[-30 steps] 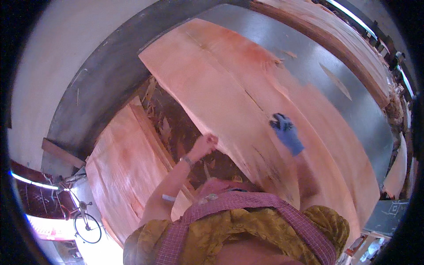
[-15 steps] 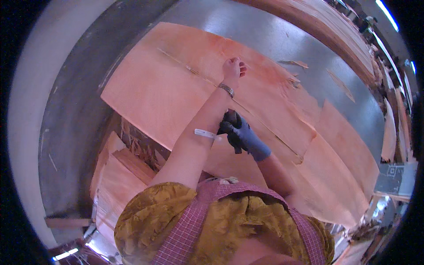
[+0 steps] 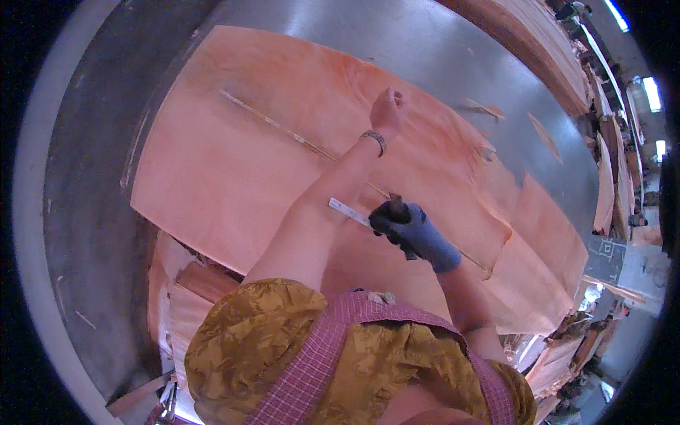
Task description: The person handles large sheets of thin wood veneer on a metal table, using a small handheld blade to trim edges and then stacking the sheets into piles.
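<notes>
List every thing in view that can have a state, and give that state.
left hand: bare, closed in a fist, pressed on the veneer sheet.
right hand: gloved in blue, gripping a dark tool.
dark tool: held, tip at the straight strip.
straight strip: lying flat across the sheet.
veneer sheet: spread flat, torn at its far edge.
metal table: partly covered by the sheet.

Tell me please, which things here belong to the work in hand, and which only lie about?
In hand:
left hand pressing the veneer sheet
right hand, gloved, gripping a dark tool
long straightedge on the sheet

Lying about:
veneer stacks
wood scraps on the metal table
</notes>
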{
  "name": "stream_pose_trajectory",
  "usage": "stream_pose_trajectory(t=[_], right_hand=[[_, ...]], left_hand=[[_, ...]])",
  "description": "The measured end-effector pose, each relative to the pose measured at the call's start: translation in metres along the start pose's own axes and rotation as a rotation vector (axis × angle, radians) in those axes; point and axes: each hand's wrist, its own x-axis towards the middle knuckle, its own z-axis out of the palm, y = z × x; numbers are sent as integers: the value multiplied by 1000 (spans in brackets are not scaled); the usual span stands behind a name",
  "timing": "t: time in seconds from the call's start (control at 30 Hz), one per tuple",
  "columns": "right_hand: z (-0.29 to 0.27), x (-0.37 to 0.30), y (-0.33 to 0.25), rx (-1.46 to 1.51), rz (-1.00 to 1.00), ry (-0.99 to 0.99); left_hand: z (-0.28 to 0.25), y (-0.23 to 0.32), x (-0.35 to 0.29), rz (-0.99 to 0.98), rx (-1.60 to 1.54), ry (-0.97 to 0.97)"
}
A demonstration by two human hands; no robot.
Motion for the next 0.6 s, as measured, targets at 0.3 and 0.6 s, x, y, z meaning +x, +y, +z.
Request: stream_pose_trajectory(t=[0.3, 0.6], right_hand=[[-108, 54, -33, -329, -218, 206], [-173, 205, -72, -195, -309, 441]], left_hand=[[-5, -85, 55, 375, 656, -122], [-41, -90, 79, 316, 575, 27]])
